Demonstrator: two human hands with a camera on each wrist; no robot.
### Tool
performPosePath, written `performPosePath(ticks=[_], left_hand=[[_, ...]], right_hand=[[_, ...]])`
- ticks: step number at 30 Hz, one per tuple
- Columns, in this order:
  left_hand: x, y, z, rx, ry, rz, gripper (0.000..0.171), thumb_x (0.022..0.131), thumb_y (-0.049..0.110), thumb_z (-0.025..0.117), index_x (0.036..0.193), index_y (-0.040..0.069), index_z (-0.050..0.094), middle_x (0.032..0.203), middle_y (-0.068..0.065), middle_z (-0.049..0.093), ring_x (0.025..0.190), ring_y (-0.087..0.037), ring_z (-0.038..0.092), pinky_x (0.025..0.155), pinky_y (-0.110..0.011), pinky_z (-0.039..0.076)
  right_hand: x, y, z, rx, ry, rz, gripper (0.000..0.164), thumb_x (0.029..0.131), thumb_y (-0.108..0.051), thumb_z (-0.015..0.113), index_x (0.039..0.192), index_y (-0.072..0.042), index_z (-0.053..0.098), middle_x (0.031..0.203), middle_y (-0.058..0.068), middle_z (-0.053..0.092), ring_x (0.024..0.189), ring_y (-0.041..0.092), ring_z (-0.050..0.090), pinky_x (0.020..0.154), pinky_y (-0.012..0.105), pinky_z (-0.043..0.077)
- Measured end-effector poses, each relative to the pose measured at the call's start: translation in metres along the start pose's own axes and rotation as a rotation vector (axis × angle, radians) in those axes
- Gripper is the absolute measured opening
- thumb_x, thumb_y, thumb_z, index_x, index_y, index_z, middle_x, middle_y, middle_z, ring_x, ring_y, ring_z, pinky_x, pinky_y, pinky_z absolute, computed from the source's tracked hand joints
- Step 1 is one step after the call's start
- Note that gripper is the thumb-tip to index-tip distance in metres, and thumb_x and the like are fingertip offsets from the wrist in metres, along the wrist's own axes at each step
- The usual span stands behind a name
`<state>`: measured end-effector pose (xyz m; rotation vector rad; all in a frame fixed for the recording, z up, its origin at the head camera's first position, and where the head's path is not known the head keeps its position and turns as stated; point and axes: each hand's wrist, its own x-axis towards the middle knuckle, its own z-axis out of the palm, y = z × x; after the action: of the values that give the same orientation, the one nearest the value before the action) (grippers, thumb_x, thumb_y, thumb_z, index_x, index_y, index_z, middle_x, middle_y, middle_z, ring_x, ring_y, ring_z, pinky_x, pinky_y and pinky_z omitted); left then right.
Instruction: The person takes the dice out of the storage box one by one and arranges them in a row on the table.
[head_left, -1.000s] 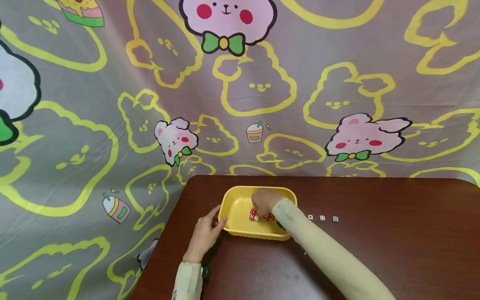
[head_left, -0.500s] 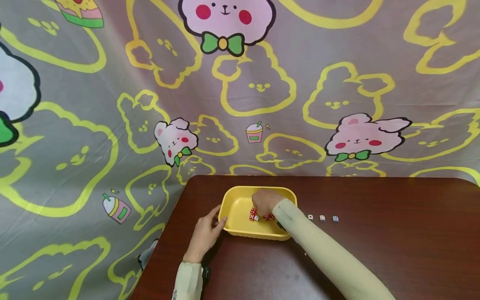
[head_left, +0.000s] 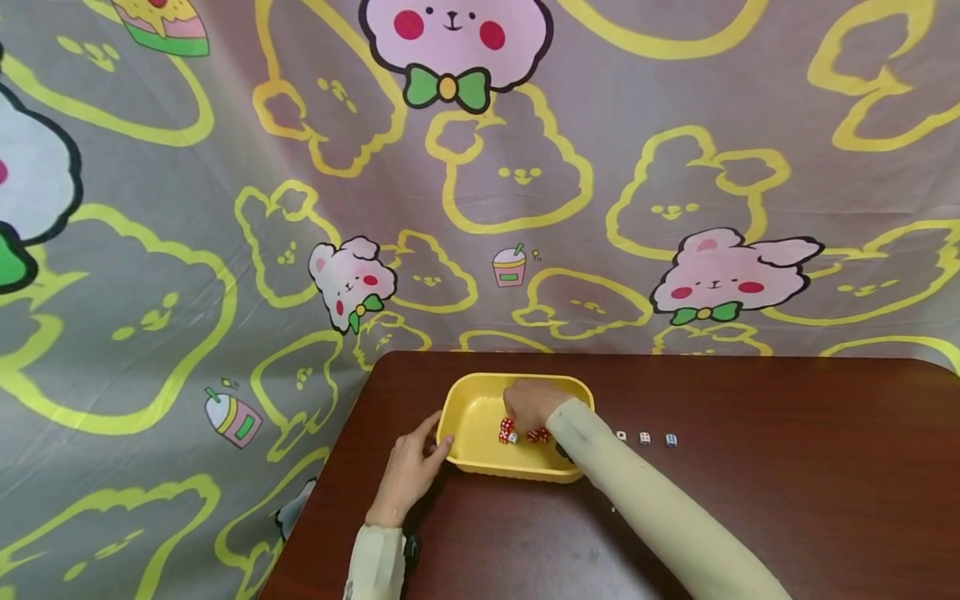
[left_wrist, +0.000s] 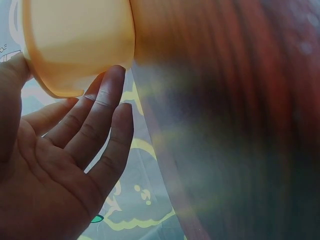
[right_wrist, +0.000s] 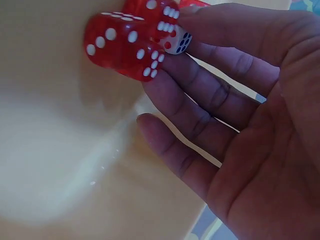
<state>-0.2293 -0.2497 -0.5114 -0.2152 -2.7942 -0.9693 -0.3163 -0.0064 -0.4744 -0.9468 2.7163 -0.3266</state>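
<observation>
A yellow plastic bin stands on the table with dice inside. My left hand holds its left end, thumb at the rim; in the left wrist view the fingers lie along the outer wall. Inside the bin, my right hand reaches down, its fingertips hidden in the head view. The right wrist view shows thumb and fingers around a white die with blue and red pips. Red dice sit close against those fingertips. More red dice lie near the bin's middle, beside a white die.
To the right of the bin, white dice stand spaced in a row: one beside the sleeve, a middle die and an end die. The dark brown table meets a cartoon-print cloth at its back and left.
</observation>
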Motion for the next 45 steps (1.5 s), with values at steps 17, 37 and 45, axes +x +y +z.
performPosePath(ticks=[17,37,45], left_hand=[[-0.001,0.0,-0.001,-0.016,-0.015,0.0,0.05,0.094,0.036,0.063,0.138,0.014,0.054,0.08,0.006,0.064,0.059,-0.005,0.051,0.059,-0.019,0.041],[-0.006,-0.002,0.001,-0.02,0.006,0.0,0.047,0.092,0.033,0.065,0.135,0.015,0.057,0.076,0.008,0.064,0.058,-0.002,0.051,0.059,-0.019,0.041],[0.0,-0.001,0.001,-0.022,0.001,-0.008,0.047,0.093,0.033,0.065,0.136,0.018,0.056,0.076,0.007,0.064,0.058,-0.004,0.051,0.058,-0.02,0.041]], right_hand=[[-0.013,-0.002,-0.027,-0.019,0.026,-0.021,0.035,0.072,0.001,0.054,0.049,-0.023,0.042,0.049,-0.009,0.031,0.048,0.007,0.025,0.046,0.024,0.021],[-0.041,0.016,-0.046,0.005,0.034,0.014,0.031,0.077,-0.002,0.058,0.053,-0.022,0.053,0.053,-0.007,0.037,0.05,0.008,0.032,0.051,0.025,0.029],[-0.052,0.026,-0.056,-0.03,0.072,0.02,0.026,0.078,-0.007,0.065,0.059,-0.023,0.06,0.058,-0.008,0.05,0.056,0.008,0.043,0.053,0.025,0.036]])
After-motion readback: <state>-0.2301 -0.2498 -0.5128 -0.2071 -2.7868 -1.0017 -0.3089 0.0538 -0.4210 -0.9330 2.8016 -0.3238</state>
